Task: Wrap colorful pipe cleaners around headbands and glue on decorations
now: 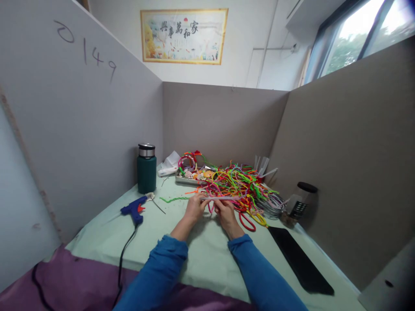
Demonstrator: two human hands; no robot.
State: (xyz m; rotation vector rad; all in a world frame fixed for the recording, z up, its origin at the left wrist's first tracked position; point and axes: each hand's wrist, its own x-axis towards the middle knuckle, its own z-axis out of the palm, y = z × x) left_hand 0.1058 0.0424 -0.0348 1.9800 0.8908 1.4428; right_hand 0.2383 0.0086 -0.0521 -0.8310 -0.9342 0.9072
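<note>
At the middle of the light green tabletop [207,255], my left hand [196,207] and my right hand [226,212] are close together. Between them they hold a pale lilac pipe cleaner [222,198], which lies roughly level and sticks out to the right past my right hand. The fingers of both hands are pinched on it. A tangled heap of colourful pipe cleaners [235,179] lies just behind my hands. A twisted green strand [175,199] is on the cloth left of my left hand.
A blue glue gun [134,210] with a black cord and a dark green bottle [147,170] stand left. Behind is a metal tray [188,179] of small pieces. Red-handled scissors [247,221], a black flat object [300,259] and a dark-lidded jar [300,201] are right. Partitions enclose three sides.
</note>
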